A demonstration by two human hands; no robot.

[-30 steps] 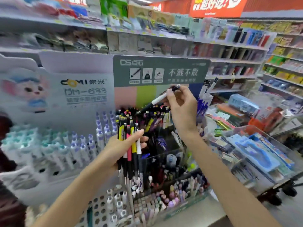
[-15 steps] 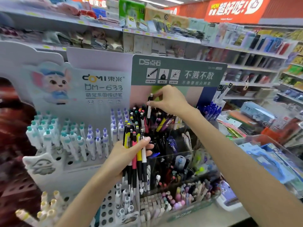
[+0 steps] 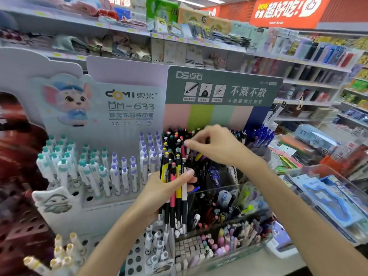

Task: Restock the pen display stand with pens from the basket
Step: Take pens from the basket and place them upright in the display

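The pen display stand (image 3: pixel 219 114) has a green header board and pastel stripes, with many dark pens (image 3: pixel 172 136) standing upright in it. My left hand (image 3: pixel 159 190) grips a bundle of pens (image 3: pixel 175 176) with yellow, pink, white and black barrels, held upright just in front of the stand's lower left. My right hand (image 3: pixel 215 144) reaches over the standing pens with curled fingers. Its thumb and forefinger pinch the top of a white pen (image 3: pixel 187 151) that is sunk among the others. No basket is in view.
A white cartoon-mouse stand (image 3: pixel 89 162) of capped pens is on the left. Clear boxes (image 3: pixel 217 198) of pens and a tray of erasers (image 3: pixel 191 248) sit below my hands. Blue pens (image 3: pixel 260 134) and a clear case (image 3: pixel 328 196) stand to the right. Stocked shelves run behind.
My right hand swung the white pen from slanted to upright and lowered it into the stand's pens. The left hand kept its bundle still. The view shifted to the left.
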